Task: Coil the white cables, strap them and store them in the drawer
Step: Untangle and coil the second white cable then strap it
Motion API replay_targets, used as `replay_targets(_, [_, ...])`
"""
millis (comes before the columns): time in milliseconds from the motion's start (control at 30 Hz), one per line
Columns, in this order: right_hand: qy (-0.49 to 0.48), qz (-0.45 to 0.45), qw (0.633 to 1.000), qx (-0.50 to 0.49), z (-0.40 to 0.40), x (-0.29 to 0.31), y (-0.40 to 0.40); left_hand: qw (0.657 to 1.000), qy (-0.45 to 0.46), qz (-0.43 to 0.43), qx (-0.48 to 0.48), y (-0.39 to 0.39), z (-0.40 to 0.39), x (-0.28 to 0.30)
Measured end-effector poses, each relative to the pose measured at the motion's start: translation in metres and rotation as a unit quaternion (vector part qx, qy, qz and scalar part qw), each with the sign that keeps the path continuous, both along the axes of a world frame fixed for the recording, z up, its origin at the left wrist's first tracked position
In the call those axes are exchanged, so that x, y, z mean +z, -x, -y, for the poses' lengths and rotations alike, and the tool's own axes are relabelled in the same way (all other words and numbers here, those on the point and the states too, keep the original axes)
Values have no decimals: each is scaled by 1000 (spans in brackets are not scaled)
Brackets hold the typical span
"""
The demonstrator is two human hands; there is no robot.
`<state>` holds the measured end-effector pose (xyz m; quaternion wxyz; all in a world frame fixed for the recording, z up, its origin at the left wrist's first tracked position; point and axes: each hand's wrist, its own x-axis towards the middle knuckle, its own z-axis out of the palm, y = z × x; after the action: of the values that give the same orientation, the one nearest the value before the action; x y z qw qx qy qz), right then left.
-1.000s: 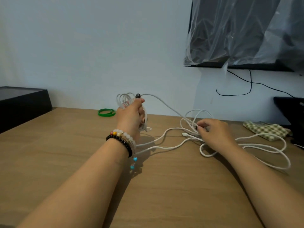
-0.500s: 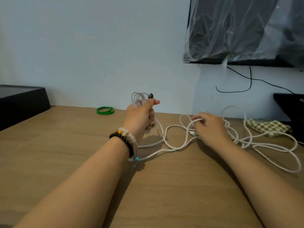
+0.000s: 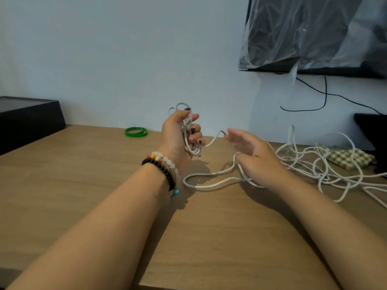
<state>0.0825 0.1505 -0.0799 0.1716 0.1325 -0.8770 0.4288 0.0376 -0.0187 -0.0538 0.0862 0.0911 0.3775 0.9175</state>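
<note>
My left hand [image 3: 177, 136] is raised above the wooden table [image 3: 100, 176] and grips a small coil of white cable [image 3: 194, 151]. A strand runs from the coil to the right, up to the fingertips of my right hand [image 3: 256, 159]. That hand is blurred; its fingertips seem to pinch the strand, with the fingers mostly extended. More of the cable loops on the table under that hand. A loose tangle of white cable [image 3: 314, 166] lies on the table to the right. No drawer is in view.
Two green bands [image 3: 136, 132] lie near the wall, left of my left hand. A black box [image 3: 29, 120] stands at the far left. A checked cloth [image 3: 348, 159] and a black object [image 3: 372, 130] sit at the right. A plastic-covered screen [image 3: 314, 32] hangs on the wall.
My left hand has shifted right with the coil and turned its palm toward me. My right hand has lifted off the table toward the coil, drawing the strand along.
</note>
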Motion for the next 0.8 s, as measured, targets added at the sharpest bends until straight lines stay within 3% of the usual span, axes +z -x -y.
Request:
replay_targets(133, [35, 59, 997, 23, 12, -13, 5, 1000, -28, -8, -10, -3, -2, 3])
replay_targets(300, [17, -34, 999, -39, 9, -11, 9, 997, -26, -26, -62, -9, -6, 3])
replay_targets(467, [6, -202, 972, -121, 0, -6, 9, 996, 11, -24, -83, -9, -11, -3])
replay_targets(633, [-119, -116, 986, -17, -1, -10, 12, 997, -40, 17, -68, -8, -11, -4])
replay_targets(800, [1, -21, 999, 26, -12, -4, 6, 995, -22, 72, 65, 8, 4, 1])
